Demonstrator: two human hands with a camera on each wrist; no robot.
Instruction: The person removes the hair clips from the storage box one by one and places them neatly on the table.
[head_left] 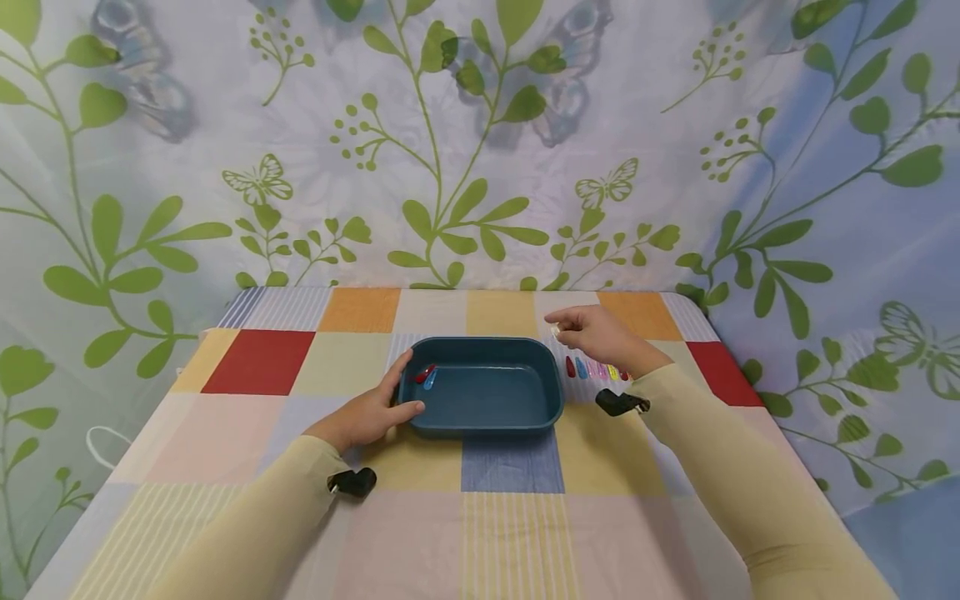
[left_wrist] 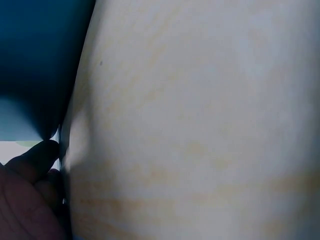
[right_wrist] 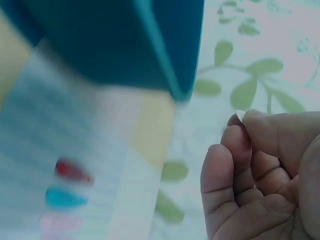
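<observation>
Right of the tub (head_left: 487,392), clips (head_left: 582,367) blurred in the wrist view; whether our right hand's (head_left: 594,332) pinched-together grip held anything, we couldn't tell. Our left hand (head_left: 369,414), spread, touched the tub.

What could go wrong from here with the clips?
The small white piece pinched in the right hand could slip out. The right sleeve, near the row of clips, could knock them. If the left hand, resting on the tray, nudges it, the red clip and blue clip inside might slide.
</observation>
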